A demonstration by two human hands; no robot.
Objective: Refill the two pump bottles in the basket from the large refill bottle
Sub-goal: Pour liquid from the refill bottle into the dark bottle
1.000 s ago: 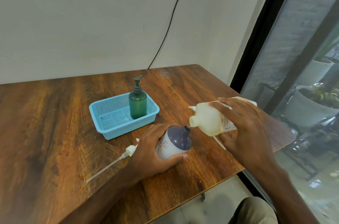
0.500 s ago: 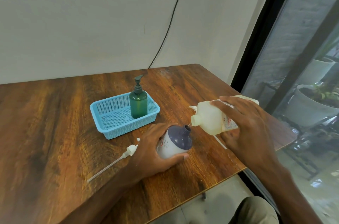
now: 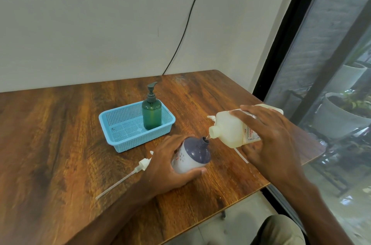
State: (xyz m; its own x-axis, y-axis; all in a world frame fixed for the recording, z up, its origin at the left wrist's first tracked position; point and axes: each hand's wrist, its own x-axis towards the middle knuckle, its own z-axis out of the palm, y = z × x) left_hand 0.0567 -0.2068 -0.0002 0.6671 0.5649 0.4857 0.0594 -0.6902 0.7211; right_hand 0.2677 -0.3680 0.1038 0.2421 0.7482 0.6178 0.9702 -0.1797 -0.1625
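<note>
Two bottles need filling, and by my reading only the first is under way. The white bottle (image 3: 190, 157) is out of the basket (image 3: 120, 142) and stands tilted on the desk (image 3: 60, 144), its pump off and its neck open. The left grip (image 3: 166, 166) curls round its body, fingers behind and thumb in front. The right grip (image 3: 269, 136) wraps over the refill bottle (image 3: 230, 130) and holds it on its side above the desk. The refill's uncapped mouth is just beside the white bottle's neck, and a thin thread of liquid seems to run between them.

What is left, as I judge it: finish this pour, refit the pump (image 3: 143, 163) that lies on the desk beside the left wrist, return the bottle to the basket, then do the same for the green bottle (image 3: 151, 114).

The refill bottle is translucent and shows pale liquid pooled along its lower side. The white bottle is opaque, so its level cannot be told. The green bottle stands upright in the basket's right end, pump still on; its level is unclear through the dark plastic. Nothing else shows in the basket.
</note>
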